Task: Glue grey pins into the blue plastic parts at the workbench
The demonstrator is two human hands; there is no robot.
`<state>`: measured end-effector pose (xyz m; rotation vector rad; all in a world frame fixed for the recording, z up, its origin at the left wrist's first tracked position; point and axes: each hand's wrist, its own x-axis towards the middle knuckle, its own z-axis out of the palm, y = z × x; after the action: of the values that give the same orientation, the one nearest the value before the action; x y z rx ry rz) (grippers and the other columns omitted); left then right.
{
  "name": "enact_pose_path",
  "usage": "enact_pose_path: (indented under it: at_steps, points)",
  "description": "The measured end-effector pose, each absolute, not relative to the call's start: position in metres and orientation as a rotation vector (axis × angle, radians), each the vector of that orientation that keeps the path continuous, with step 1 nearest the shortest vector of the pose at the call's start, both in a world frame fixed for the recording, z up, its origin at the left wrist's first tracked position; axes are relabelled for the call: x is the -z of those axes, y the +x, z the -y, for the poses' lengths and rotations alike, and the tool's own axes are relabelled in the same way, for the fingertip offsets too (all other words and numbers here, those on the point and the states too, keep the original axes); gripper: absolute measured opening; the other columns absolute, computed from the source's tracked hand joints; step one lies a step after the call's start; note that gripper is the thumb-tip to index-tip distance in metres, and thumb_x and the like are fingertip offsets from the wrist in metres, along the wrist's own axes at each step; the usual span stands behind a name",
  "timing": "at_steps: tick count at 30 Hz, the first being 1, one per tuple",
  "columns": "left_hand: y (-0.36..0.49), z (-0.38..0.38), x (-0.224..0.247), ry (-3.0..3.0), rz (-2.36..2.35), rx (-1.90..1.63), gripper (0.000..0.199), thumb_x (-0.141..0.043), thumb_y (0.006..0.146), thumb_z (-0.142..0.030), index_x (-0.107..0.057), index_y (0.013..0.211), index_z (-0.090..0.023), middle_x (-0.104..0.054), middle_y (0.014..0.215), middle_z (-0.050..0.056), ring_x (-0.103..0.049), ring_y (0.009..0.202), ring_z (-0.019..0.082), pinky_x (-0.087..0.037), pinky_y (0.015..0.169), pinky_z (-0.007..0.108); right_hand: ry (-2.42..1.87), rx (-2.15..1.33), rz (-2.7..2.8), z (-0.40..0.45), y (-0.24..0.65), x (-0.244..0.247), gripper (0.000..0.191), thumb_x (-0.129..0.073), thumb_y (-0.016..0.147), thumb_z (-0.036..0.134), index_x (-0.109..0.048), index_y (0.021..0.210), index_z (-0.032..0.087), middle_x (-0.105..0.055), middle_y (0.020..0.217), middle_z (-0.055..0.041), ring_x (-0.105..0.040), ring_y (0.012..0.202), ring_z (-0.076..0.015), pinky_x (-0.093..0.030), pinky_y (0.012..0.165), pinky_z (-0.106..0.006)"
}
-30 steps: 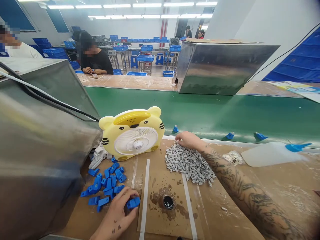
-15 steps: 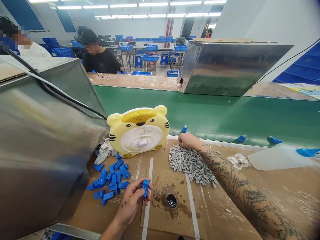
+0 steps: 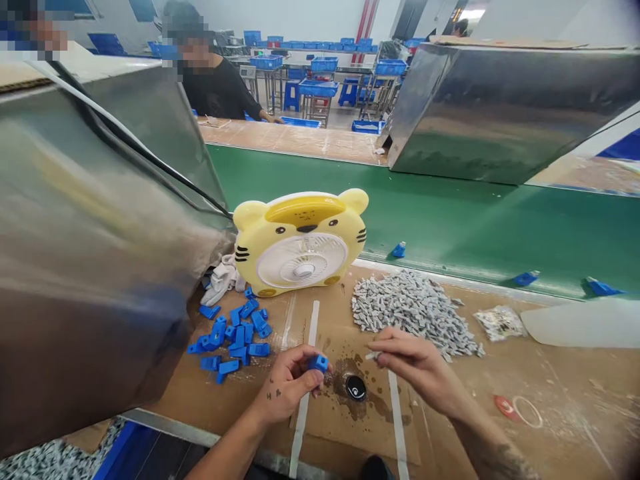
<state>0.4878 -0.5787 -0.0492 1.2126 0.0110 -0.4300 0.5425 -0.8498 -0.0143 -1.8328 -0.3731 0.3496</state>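
Two hands work apart over the near half of the tabletop [image 3: 575, 377]. Left hand [image 3: 287, 387]: fingers closed on a blue block [image 3: 319, 363]; block's long axis unclear. Right hand [image 3: 417, 365]: fingertips pinch a small pale piece [image 3: 371, 355], to the right of the block, a gap between; its long axis runs roughly toward the block. Black disc [image 3: 356, 387]: between the hands, nearer the near edge. Loose blue blocks [image 3: 241, 336] lie left of the left hand; grey pile [image 3: 407, 303] toward the far edge, just beyond the right hand.
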Motion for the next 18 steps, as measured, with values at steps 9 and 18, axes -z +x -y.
enact_pose_path:
  at_steps: [9,18]
  points:
    - [0.476,0.589,0.066,1.226,0.029,0.479,0.042,-0.063,0.094,-0.047,-0.066,0.119,-0.014,-0.063,0.082,0.004,-0.059,0.073,0.015,-0.052,0.069,0.027,-1.821,-0.241,0.172,0.84,0.501,0.028,0.023,-0.079,0.084,0.044,-0.082,0.085,0.021,-0.075,0.087,-0.009,-0.07,0.079,-0.0212,-0.058,0.067,-0.029]
    - [0.473,0.587,0.064,1.219,-0.004,0.544,0.041,-0.069,0.088,-0.05,-0.063,0.106,-0.013,-0.059,0.078,0.002,-0.057,0.067,0.013,-0.049,0.065,0.025,-2.268,-0.231,0.839,0.834,0.496,0.011,0.023,-0.049,0.104,0.022,-0.072,0.105,0.02,-0.066,0.089,-0.0074,-0.064,0.077,-0.0187,-0.05,0.067,-0.03]
